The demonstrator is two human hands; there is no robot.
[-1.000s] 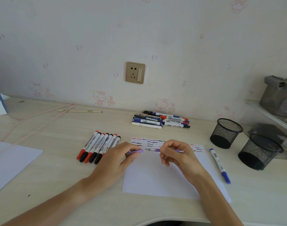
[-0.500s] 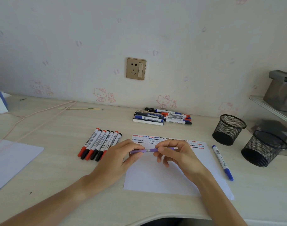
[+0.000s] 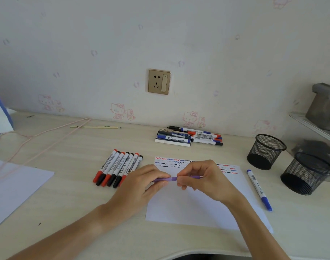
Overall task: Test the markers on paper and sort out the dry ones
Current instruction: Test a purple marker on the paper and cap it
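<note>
At frame centre, left hand (image 3: 141, 182) and right hand (image 3: 201, 177) pinch the purple marker (image 3: 170, 178), its cap now pushed back on: tested, awaiting sorting.

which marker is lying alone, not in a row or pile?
The blue-capped marker, lying by itself just right of the test paper, near the mesh cups. The others sit in the red/black row or the back pile.

Both forearms reach forward over the sheet of paper (image 3: 188, 209). The left hand (image 3: 141, 184) and right hand (image 3: 203, 177) meet above it, fingers curled, each pinching one end of a purple marker (image 3: 171, 178).
</note>
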